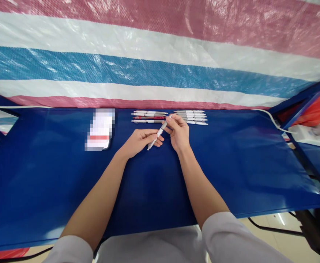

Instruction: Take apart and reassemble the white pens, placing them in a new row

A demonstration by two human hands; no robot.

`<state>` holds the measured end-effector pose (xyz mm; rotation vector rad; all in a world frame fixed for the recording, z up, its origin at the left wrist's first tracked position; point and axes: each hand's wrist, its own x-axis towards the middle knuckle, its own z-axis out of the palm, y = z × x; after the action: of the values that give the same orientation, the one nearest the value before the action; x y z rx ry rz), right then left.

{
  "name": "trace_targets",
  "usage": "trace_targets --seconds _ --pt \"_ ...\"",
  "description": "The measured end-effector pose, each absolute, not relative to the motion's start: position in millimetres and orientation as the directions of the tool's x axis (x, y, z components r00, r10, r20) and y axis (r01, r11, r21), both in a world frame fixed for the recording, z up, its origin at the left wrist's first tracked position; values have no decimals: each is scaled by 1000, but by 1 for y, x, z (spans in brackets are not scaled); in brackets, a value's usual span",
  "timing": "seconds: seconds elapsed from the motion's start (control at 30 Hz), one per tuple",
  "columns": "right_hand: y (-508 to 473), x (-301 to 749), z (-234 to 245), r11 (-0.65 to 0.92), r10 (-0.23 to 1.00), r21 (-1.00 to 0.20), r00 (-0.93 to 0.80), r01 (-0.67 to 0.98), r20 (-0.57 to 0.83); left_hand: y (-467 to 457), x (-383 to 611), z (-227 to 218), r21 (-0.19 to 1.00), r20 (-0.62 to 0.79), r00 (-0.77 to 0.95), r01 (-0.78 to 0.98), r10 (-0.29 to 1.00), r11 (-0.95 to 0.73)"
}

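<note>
Hands meet at the middle of the blue worktop as I watch through the head camera. My left hand lies palm up, with its fingers curled loosely under the lower end of a white pen. My right hand pinches the pen's upper end between its fingertips. The pen slants between them, tip down to the left, just above the surface.

Just beyond the hands, two short rows of similar pens lie flat along the far edge. The left row includes one with a red barrel, and the right row is all white and grey. My right hand hides part of the gap between the rows.

A blurred white packet with a red band lies to the left, well apart from my left hand. A white cable runs off the right edge toward a white power strip. A striped red, white and blue tarpaulin closes off the view behind.
</note>
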<state>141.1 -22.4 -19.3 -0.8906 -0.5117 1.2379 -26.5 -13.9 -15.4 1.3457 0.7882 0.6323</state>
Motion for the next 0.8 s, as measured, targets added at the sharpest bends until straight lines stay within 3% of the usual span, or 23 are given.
trace_targets --seconds 0.23,0.47,0.8 --pt "-22 143 -20 68 958 -791 262 -608 -120 -13 -25 -20 983 -140 567 -15 812 181" --pt "-23 139 -17 89 955 -816 281 -570 -92 -15 -22 -20 994 -107 485 22 868 110" --pt "-22 139 -19 99 951 -827 297 -553 -85 -13 -25 -15 994 -110 590 43 800 105"
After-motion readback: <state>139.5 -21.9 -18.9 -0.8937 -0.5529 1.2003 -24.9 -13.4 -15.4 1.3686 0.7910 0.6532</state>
